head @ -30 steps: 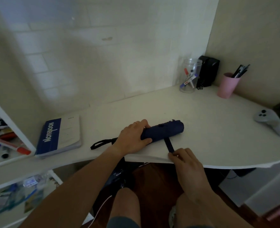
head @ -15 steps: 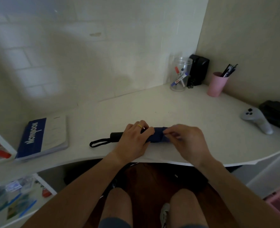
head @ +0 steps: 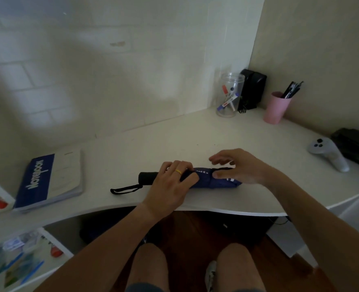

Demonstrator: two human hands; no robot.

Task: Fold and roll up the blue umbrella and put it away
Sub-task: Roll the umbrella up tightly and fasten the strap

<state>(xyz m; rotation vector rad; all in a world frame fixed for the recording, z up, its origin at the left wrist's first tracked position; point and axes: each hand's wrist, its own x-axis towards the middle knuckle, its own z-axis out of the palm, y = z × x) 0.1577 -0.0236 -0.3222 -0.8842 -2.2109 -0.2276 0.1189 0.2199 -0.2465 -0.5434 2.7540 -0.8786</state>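
The blue umbrella (head: pixel 206 179) lies rolled up on the white desk (head: pixel 195 140) near its front edge, black handle (head: pixel 148 178) and wrist loop pointing left. My left hand (head: pixel 172 182) grips the roll just right of the handle. My right hand (head: pixel 242 167) rests on the right part of the roll, thumb pressing the dark strap against the fabric, the other fingers spread above it. The umbrella's right tip is hidden under that hand.
A blue-and-white notebook (head: pixel 50 180) lies at the left. At the back right stand a clear jar of markers (head: pixel 229 95), a black box (head: pixel 251 89) and a pink pen cup (head: pixel 276 108). A grey controller (head: pixel 328 153) and a black case (head: pixel 358 146) sit far right.
My right hand brought the strap up from the desk edge and around the roll, and now presses it down with fingers lifting. The left hand kept its grip.
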